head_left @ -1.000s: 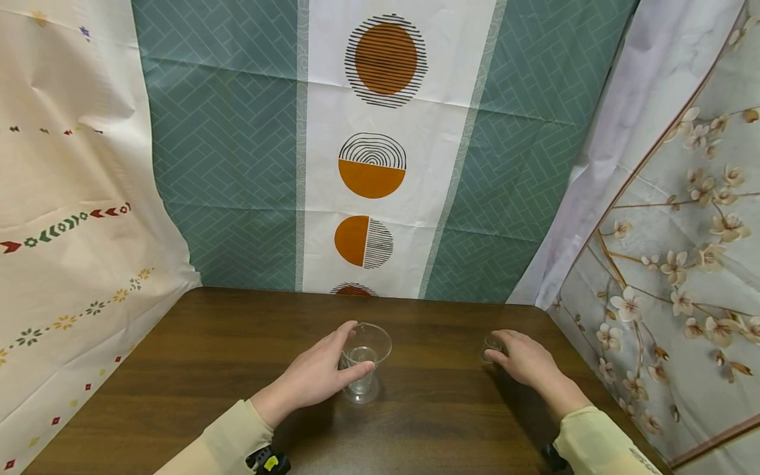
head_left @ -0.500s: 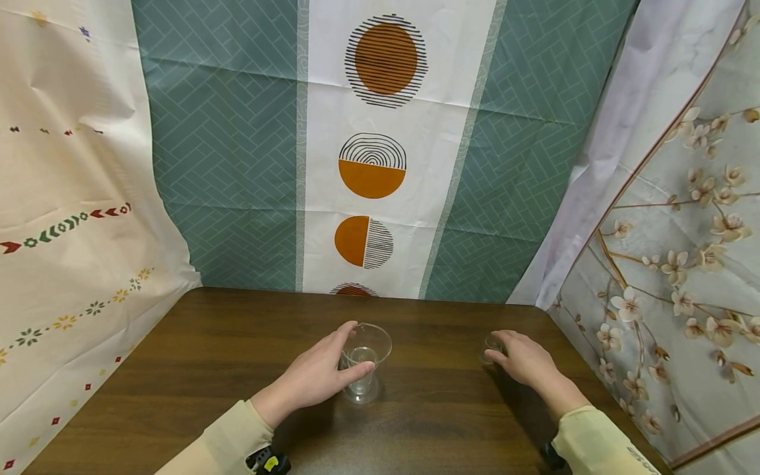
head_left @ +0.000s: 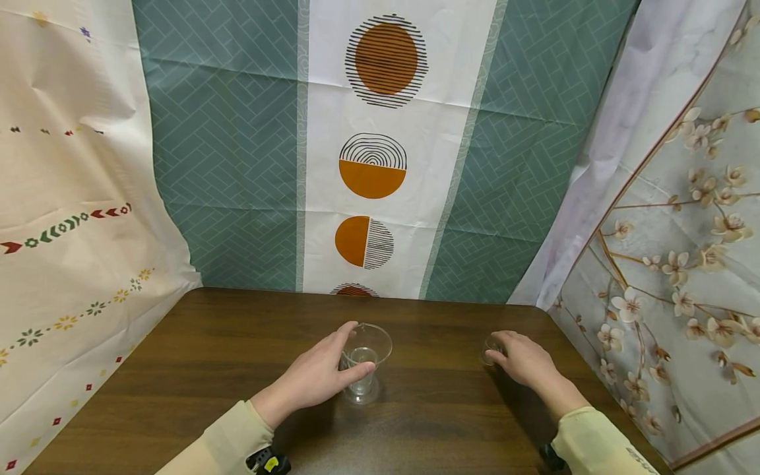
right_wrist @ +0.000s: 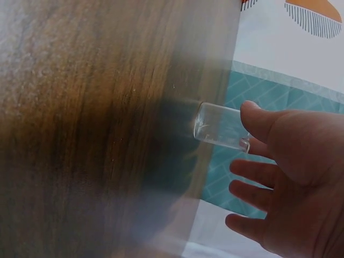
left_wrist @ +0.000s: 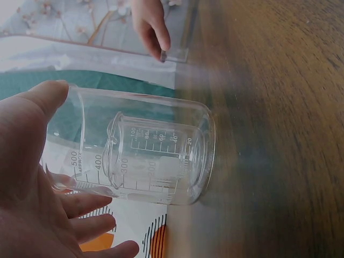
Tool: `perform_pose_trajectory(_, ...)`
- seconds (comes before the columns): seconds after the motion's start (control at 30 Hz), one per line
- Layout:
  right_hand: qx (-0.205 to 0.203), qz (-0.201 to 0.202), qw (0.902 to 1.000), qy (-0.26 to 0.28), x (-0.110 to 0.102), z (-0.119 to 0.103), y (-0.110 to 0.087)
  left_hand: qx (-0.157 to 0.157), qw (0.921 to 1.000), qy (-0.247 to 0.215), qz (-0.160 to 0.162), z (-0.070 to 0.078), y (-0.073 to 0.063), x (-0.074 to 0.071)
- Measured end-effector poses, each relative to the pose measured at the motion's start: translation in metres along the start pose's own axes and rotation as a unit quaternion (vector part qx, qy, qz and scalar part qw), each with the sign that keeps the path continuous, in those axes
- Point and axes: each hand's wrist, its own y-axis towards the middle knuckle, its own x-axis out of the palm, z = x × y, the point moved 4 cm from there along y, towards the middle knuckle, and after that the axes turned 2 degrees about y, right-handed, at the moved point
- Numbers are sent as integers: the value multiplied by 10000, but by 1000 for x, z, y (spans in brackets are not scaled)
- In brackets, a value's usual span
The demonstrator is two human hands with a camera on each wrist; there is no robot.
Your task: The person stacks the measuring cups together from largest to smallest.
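Note:
A large clear glass beaker (left_wrist: 177, 105) with white graduations stands upright on the table, mid-front in the head view. Nested inside it is a smaller graduated beaker (left_wrist: 153, 142). My left hand (head_left: 311, 373) pinches the large beaker at its rim, thumb on the near side and forefinger on the far side; the other fingers are spread alongside. Over to the right, my right hand (head_left: 525, 359) pinches a small clear beaker (right_wrist: 219, 126) near its rim between thumb and forefinger. That beaker's base is at the tabletop. In the head view the hand mostly hides it.
The brown wooden table (head_left: 433, 409) ends at a green and white patterned cloth (head_left: 237, 165) behind. A cream cloth (head_left: 77, 198) hangs on the left, and a floral cloth (head_left: 677, 316) borders the right side. A stretch of tabletop separates the two hands.

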Motion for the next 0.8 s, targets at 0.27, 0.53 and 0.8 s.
perform_pose_trajectory(0.27,26,30,10000,21,-1,-1,-1,-3,10000,-12,-6,0,0,0)
perform_pose_trajectory(0.53,18,51,10000,38,-1,-1,-1,0,10000,-7,-14,0,0,0)
perform_pose_trajectory(0.8,53,36,10000,39,-1,-1,0,-16,10000,-10,-19,0,1,0)
